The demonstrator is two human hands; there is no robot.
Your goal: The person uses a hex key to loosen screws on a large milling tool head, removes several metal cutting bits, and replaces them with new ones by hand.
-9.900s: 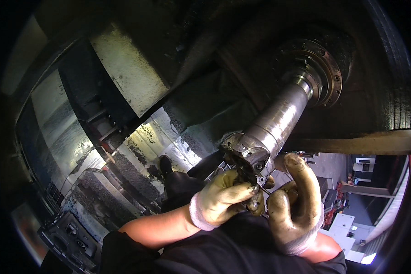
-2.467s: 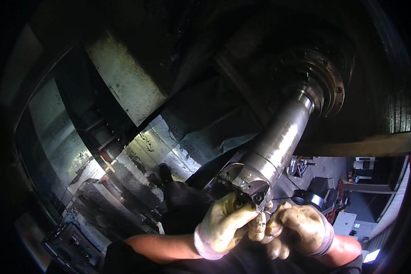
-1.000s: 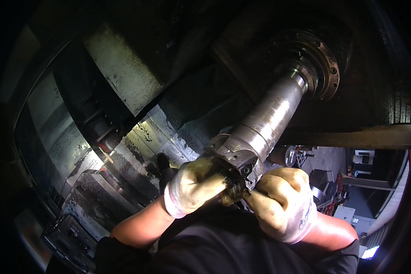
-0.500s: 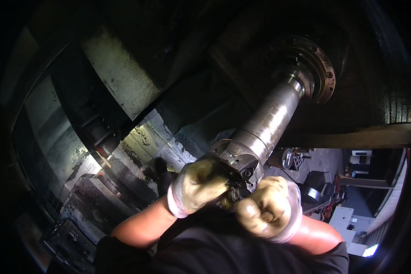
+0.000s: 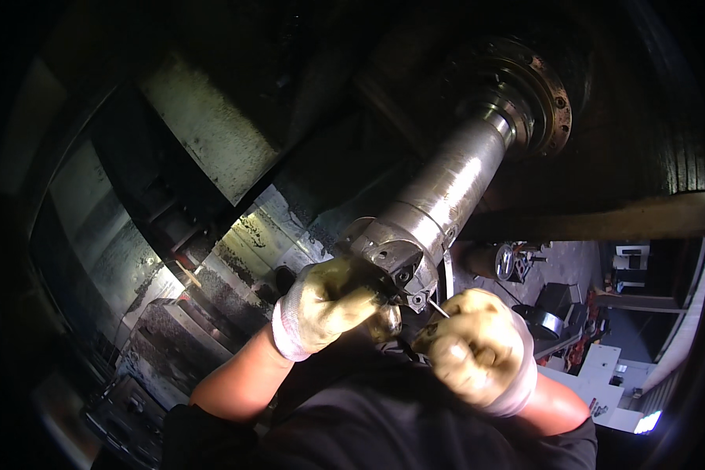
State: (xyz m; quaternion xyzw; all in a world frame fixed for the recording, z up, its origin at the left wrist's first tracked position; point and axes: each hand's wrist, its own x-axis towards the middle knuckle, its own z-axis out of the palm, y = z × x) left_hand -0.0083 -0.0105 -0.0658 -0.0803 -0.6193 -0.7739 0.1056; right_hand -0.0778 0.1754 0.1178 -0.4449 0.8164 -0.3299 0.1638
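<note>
A milling cutter head (image 5: 385, 252) with small screwed-on inserts sits at the near end of a thick steel shaft (image 5: 456, 174). My left hand (image 5: 330, 305), in a stained whitish glove, is closed against the cutter head's near left edge, the thumb stretched toward the inserts. Some of its fingers are hidden in shadow. My right hand (image 5: 478, 348), gloved too, is closed round a thin metal tool (image 5: 439, 309), whose slim shank points at the screw of a lower insert (image 5: 417, 301). The tool's handle is hidden inside the fist, so its exact kind cannot be told.
Behind the shaft is a round bolted flange (image 5: 552, 110). Metal covers (image 5: 204, 129) and a ledge strewn with dark chips (image 5: 251, 247) lie to the left. A beam (image 5: 603, 223) crosses at right, above a workshop floor with a dark machine part (image 5: 552, 317).
My right hand has drawn slightly down and away from the cutter head, and the tool's thin shank now shows. The view has shifted a little; my left hand stays at the cutter head.
</note>
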